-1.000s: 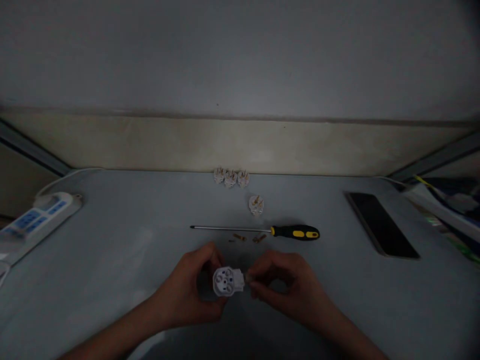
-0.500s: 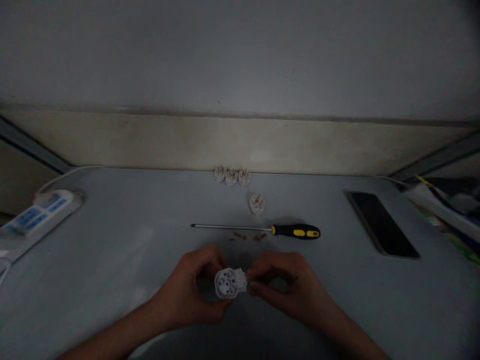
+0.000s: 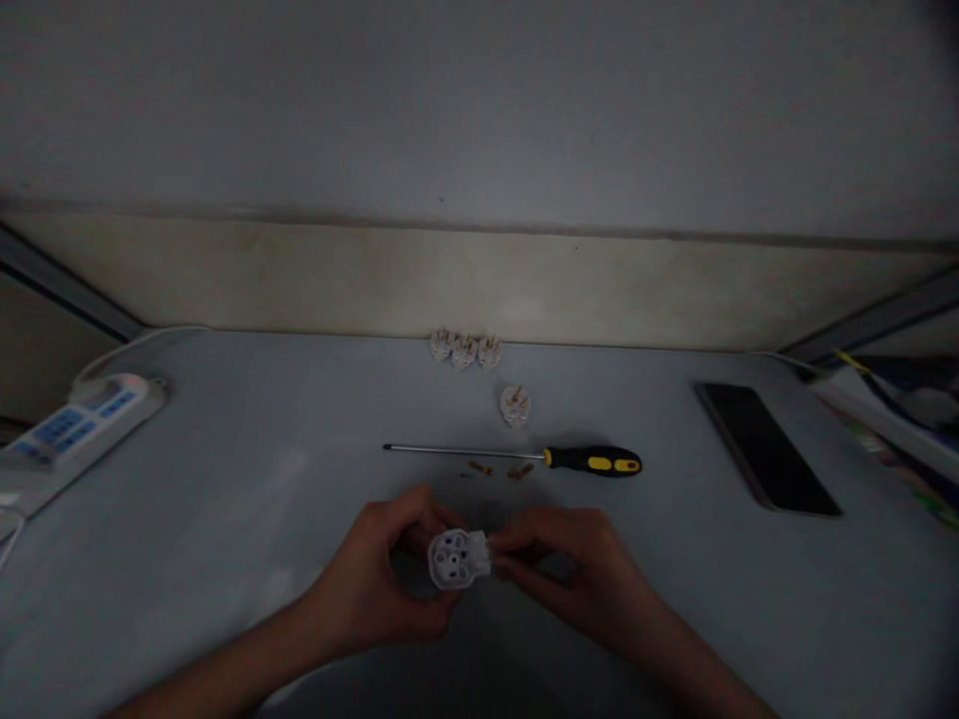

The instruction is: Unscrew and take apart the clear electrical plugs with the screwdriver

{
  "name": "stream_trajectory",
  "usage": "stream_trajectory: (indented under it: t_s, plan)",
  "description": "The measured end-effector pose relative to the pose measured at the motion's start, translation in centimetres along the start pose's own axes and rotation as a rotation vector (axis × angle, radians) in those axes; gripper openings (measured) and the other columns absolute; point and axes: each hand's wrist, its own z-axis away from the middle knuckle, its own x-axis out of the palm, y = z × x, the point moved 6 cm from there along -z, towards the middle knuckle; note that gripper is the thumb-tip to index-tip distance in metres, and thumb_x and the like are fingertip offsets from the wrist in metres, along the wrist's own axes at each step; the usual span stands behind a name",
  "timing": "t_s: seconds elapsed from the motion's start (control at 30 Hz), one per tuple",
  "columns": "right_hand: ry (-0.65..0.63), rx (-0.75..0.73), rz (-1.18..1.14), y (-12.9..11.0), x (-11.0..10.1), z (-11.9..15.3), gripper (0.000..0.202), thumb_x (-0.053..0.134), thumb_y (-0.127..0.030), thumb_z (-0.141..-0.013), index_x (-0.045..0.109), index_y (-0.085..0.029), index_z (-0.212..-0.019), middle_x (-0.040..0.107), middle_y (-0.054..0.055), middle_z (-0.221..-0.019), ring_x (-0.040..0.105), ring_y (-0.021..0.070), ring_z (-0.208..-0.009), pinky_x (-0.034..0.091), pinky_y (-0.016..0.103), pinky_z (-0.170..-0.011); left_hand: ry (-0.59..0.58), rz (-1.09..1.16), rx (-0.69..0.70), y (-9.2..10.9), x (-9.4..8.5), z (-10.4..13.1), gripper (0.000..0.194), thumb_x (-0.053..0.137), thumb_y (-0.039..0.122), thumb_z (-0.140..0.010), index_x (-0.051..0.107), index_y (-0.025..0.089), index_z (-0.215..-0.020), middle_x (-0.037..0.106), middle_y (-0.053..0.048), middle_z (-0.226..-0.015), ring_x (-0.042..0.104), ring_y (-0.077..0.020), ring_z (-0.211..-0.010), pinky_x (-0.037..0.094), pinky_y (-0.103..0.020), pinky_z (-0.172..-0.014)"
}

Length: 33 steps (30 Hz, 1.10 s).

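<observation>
Between thumb and fingers, my left hand (image 3: 397, 574) grips a white plug housing (image 3: 452, 559), its round face with holes turned up toward me. At the housing's narrow right end, the thumb and forefinger of my right hand (image 3: 561, 559) are pinched together; whatever sits in the pinch is too small to make out. Just beyond my hands lie small brass pins (image 3: 481, 468) and more brass pieces (image 3: 520, 471), with a tiny dark screw-like piece (image 3: 466, 475) beside them. A screwdriver (image 3: 591, 460) with a black and yellow handle lies behind these, tip to the left.
A white plug part with brass prongs (image 3: 515, 406) rests past the screwdriver, and three similar plug parts (image 3: 466, 351) stand by the wall. On the left is a white power strip (image 3: 82, 424). A dark phone (image 3: 768, 447) lies on the right, near a pile of items (image 3: 891, 419).
The housing has risen slightly in my left hand's grip and tilted a little. My right hand's fingertips have shifted slightly left with it. The things on the table stay put.
</observation>
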Motion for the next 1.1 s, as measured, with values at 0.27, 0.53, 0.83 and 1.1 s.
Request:
stream_trajectory:
  t_s: [0.27, 0.53, 0.83, 1.1]
  plan:
    - [0.014, -0.188, 0.311, -0.8, 0.5, 0.6, 0.019, 0.049, -0.021, -0.097, 0.068, -0.018, -0.098, 0.072, 0.002, -0.082, 0.067, 0.0105, -0.066, 0.051, 0.019, -0.062, 0.009, 0.005, -0.025, -0.8, 0.1, 0.0, 0.029, 0.071, 0.005, -0.061, 0.05, 0.02, -0.075, 0.073, -0.002, -0.086, 0.07, -0.0164, -0.071, 0.053, -0.022, -0.059]
    - [0.085, -0.187, 0.381, -0.6, -1.4, -0.1, 0.02, 0.053, -0.027, -0.096, 0.069, -0.017, -0.105, 0.073, 0.004, -0.09, 0.071, 0.0131, -0.075, 0.057, 0.022, -0.065, -0.252, -0.353, 0.064, 0.1, -1.8, -1.9, 0.037, 0.07, 0.001, -0.062, 0.065, 0.02, -0.094, 0.07, -0.002, -0.096, 0.067, -0.0208, -0.088, 0.052, -0.031, -0.076]
    - [0.216, -0.005, 0.516, 1.2, -5.5, -0.7, 0.016, 0.059, -0.013, -0.089, 0.069, -0.019, -0.1, 0.073, 0.002, -0.093, 0.071, 0.0125, -0.077, 0.059, 0.021, -0.067, -0.221, -0.63, 0.172, -0.7, -2.9, -2.1, 0.054, 0.06, 0.003, -0.078, 0.06, 0.026, -0.127, 0.06, -0.008, -0.121, 0.06, -0.024, -0.109, 0.052, -0.041, -0.094]
    - [0.005, 0.028, 0.703, 3.2, -2.5, -1.0, 0.022, 0.053, -0.009, -0.091, 0.067, -0.018, -0.106, 0.068, 0.007, -0.104, 0.07, 0.0186, -0.088, 0.06, 0.034, -0.08, -0.062, -0.942, 0.44, 0.8, 1.8, 0.9, 0.043, 0.044, 0.007, -0.089, 0.053, 0.015, -0.13, 0.067, -0.015, -0.119, 0.065, -0.0263, -0.103, 0.058, -0.042, -0.083]
